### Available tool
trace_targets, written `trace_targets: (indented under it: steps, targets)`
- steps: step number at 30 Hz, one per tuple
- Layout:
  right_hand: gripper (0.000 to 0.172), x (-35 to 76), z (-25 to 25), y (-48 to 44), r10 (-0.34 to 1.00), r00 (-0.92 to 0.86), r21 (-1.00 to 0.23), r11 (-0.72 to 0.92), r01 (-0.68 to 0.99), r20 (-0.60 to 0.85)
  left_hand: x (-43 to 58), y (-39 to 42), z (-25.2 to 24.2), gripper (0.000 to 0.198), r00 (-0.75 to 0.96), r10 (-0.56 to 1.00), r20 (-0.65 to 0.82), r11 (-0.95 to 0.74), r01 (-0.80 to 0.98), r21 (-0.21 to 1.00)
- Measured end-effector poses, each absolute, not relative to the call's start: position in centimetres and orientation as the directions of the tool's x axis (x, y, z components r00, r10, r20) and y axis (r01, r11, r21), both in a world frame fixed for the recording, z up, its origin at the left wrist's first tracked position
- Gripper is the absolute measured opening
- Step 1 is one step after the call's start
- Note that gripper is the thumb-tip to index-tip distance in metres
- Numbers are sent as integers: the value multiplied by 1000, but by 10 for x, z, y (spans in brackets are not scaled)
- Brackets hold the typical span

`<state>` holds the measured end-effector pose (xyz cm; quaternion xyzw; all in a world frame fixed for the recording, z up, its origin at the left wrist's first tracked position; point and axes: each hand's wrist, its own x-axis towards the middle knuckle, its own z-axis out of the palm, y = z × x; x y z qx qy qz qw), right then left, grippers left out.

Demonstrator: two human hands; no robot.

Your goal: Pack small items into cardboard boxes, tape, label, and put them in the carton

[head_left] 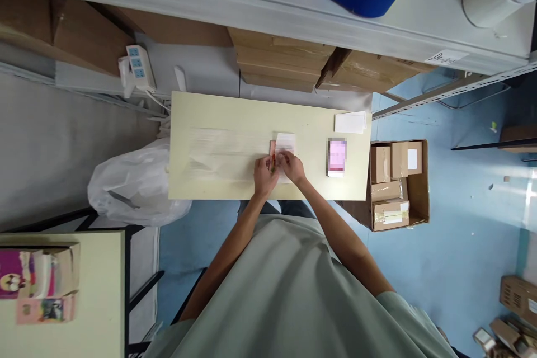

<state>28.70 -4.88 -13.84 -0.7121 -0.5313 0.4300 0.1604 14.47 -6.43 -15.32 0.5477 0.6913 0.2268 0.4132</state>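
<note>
Near the middle of the pale yellow table (310, 123), both hands are close together over a small pink printed item (272, 147) and a white slip of paper (286, 141). My left hand (264, 177) is closed at the lower end of the pink item, fingers bent around its edge. Fingers pinched, my right hand (292, 168) lies over the white slip, which extends above and below it. The slip partly covers the pink item, whose exact kind is too small to make out.
Right of the hands lie a phone-like device (337, 173) with a blurred pink screen and white papers (349, 122). An open carton (424, 184) of small boxes stands to the right. A plastic bag (138, 184) hangs at left. A shelf (251, 5) spans overhead.
</note>
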Motion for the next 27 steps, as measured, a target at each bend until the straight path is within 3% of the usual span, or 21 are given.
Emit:
trace_targets:
  steps: [5,13,15,19,23,27]
  targets:
    - [32,312,-130,-34,920,-99,-646,-187,740,-380,153,-68,-157,30,-87,968,-234,236,624,745]
    - [35,320,-127,5,852,-403,-540,177,823,-334,159,-72,-159,21,15,980,-197,140,649,748]
    - [33,318,-125,8,844,-426,-531,210,821,-325,170,-70,-153,25,-2,969,-246,178,697,694]
    - [31,320,-115,8,808,-459,-444,281,851,-368,202,-62,-137,70,-51,935,-350,237,826,511]
    - [49,330,-104,8,738,-529,-402,372,837,-418,222,-54,-126,72,-105,917,-386,241,915,324]
    - [59,345,-105,8,687,-600,-439,428,790,-410,220,-55,-123,73,-123,923,-364,244,919,309]
